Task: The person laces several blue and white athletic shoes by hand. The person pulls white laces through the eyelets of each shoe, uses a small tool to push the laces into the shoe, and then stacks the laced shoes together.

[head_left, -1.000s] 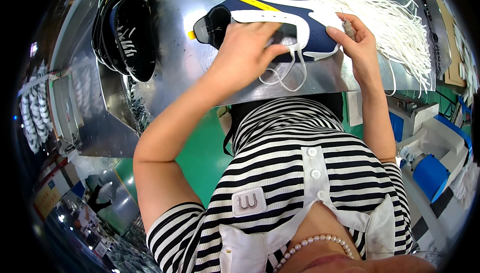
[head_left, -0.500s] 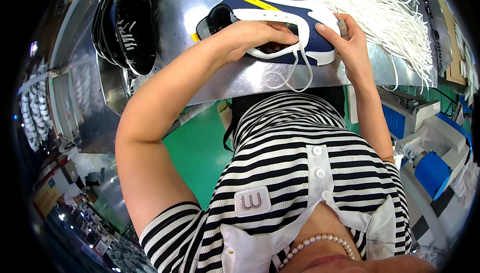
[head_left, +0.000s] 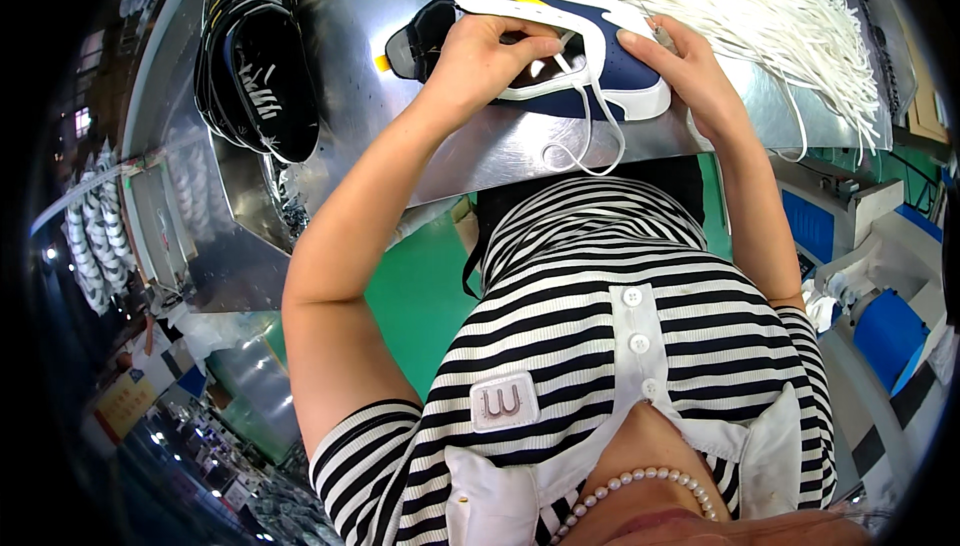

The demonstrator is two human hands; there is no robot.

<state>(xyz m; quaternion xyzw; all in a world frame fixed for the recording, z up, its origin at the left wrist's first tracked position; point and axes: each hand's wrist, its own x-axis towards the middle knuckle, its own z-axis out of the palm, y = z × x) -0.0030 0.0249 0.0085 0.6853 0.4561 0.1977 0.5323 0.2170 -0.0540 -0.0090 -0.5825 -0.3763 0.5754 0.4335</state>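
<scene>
- Head view: navy-and-white shoe point(head_left: 560, 41) lying on its side near front edge of metal table point(head_left: 400, 136).
- Left hand point(head_left: 480, 56) curled over shoe opening, fingers apparently pinching white lace point(head_left: 590, 126).
- Right hand point(head_left: 690, 71) closed around heel end.
- Dangling lace loop could snag on table edge.
- Loose lace pile point(head_left: 760, 16) at far right corner could tangle in.

Single head-worn fisheye, looking steeply down, close over metal table point(head_left: 480, 146).
</scene>
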